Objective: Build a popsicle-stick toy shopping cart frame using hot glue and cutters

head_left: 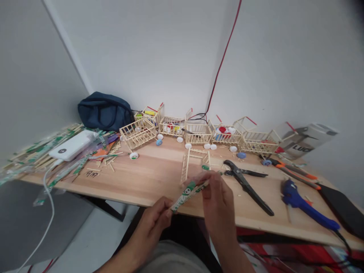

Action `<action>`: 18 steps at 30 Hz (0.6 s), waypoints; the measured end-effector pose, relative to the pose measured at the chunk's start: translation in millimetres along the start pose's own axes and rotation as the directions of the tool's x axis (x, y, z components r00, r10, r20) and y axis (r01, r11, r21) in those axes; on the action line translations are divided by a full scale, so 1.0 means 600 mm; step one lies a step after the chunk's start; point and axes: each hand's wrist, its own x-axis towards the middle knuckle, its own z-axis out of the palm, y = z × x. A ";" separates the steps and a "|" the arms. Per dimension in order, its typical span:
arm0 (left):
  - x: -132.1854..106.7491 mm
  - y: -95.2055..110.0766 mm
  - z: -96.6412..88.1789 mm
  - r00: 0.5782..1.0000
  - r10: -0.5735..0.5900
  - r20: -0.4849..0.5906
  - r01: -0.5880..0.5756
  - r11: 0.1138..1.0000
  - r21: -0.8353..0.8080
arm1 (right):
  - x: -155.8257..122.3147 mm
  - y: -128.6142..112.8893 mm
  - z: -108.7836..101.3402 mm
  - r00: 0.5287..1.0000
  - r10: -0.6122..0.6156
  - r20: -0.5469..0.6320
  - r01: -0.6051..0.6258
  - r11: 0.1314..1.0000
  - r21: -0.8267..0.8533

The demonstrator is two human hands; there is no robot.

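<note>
My left hand [155,220] pinches the lower end of a chopstick packet [184,196], a clear wrapper with green and white print. The fingers of my right hand [217,201] are closed on its other end, where pale stick ends show. Both hands are over the front edge of the wooden table [159,174]. Just beyond them lies a small open frame of wooden sticks [184,167], with a green cap [205,167] at its right side. My right fingers partly hide the near part of that frame.
Several stick-built carts [199,133] with bottle-cap wheels line the wall. Chopstick packets [42,148] and a white power bank [73,145] lie left, before a blue bag [105,110]. Black cutters [247,185], a blue glue gun [307,206] and orange-handled pliers [295,172] lie right.
</note>
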 end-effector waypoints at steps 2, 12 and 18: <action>-0.001 -0.003 0.003 1.000 0.016 -0.013 -0.015 1.000 0.012 | -0.011 0.004 0.007 1.000 0.006 0.009 -0.005 0.997 -0.083; 0.002 0.008 -0.001 0.998 0.029 0.058 -0.028 1.000 -0.009 | -0.032 -0.001 -0.002 0.974 0.054 0.219 0.010 0.960 -0.278; -0.007 0.018 -0.029 0.977 -0.062 0.205 0.063 0.998 0.002 | -0.020 -0.034 -0.051 0.990 -0.033 0.137 0.080 0.930 -0.358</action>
